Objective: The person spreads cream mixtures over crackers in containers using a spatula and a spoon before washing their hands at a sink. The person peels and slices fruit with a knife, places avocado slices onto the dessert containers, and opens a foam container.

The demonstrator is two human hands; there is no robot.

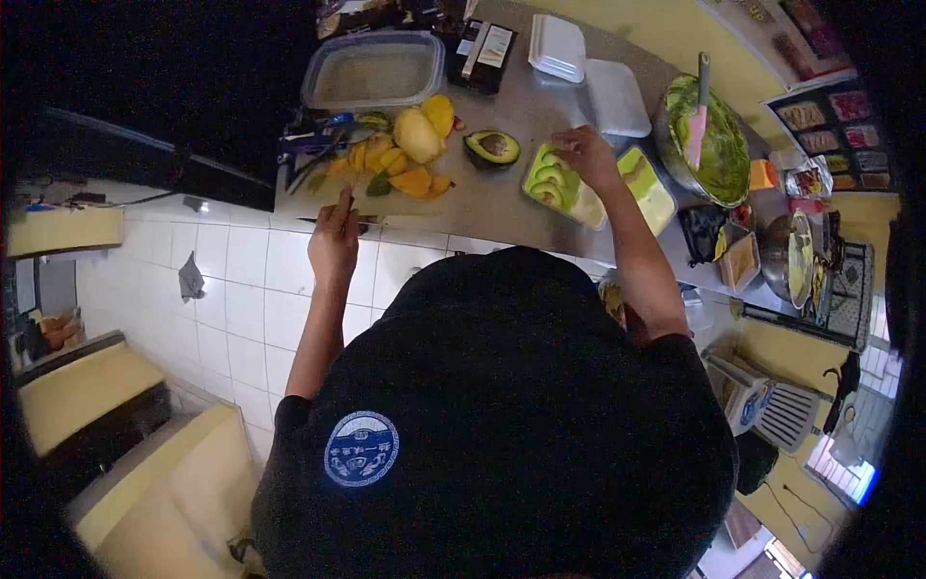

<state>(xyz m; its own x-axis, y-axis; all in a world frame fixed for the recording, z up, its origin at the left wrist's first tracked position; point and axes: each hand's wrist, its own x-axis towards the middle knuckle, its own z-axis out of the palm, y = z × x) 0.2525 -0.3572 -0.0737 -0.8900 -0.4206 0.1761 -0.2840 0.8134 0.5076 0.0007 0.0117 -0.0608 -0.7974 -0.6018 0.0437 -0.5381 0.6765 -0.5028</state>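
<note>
My left hand is closed around the dark handle of a knife at the counter's front edge; its thin blade points right. Just beyond it lie mango pieces and a peeled mango. Half an avocado, pit still in it, rests cut side up between my hands. Over a container of pale green filling my right hand hovers with fingers drawn together; what they hold, if anything, is too small to make out. Avocado slices lie in that container's left part.
A second green-topped container sits under my right forearm. Farther right stands a metal bowl of green cream with a pink spatula. At the back are a clear plastic tub, a black box and white foam boxes.
</note>
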